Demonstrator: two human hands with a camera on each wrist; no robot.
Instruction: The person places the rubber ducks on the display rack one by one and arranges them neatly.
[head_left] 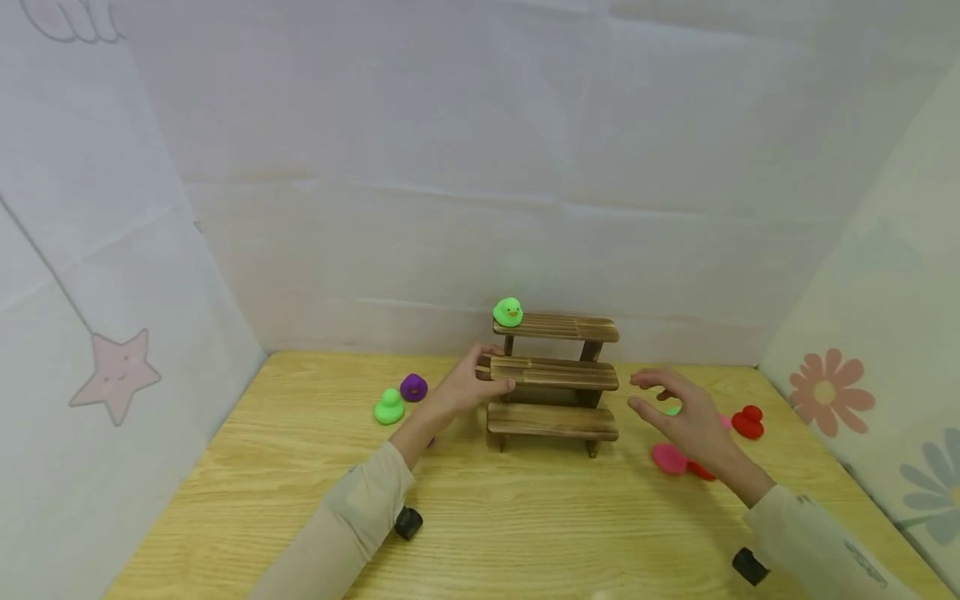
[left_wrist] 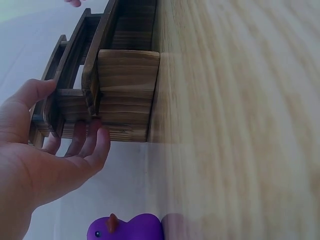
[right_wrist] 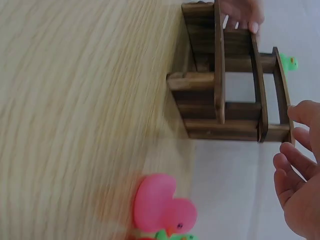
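A three-tiered brown wooden display stand (head_left: 553, 422) stands on the wooden table. At the left end of its top tier sits a green rubber duck (head_left: 508, 313). My left hand (head_left: 463, 388) grips the left end of the middle tier, thumb on its front edge and fingers curled behind it, as the left wrist view also shows. To the right of the stand, my right hand (head_left: 692, 423) is held in the air with loosely bent fingers and nothing in them. In the right wrist view its fingertips come near the end of the top tier.
Left of the stand are a purple duck (head_left: 413, 387) and a green duck (head_left: 389, 407). Pink (head_left: 669, 459) and red (head_left: 747, 422) ducks lie around and beneath the right hand, partly hidden by it. White cloth walls (head_left: 480, 242) enclose the table's back and sides.
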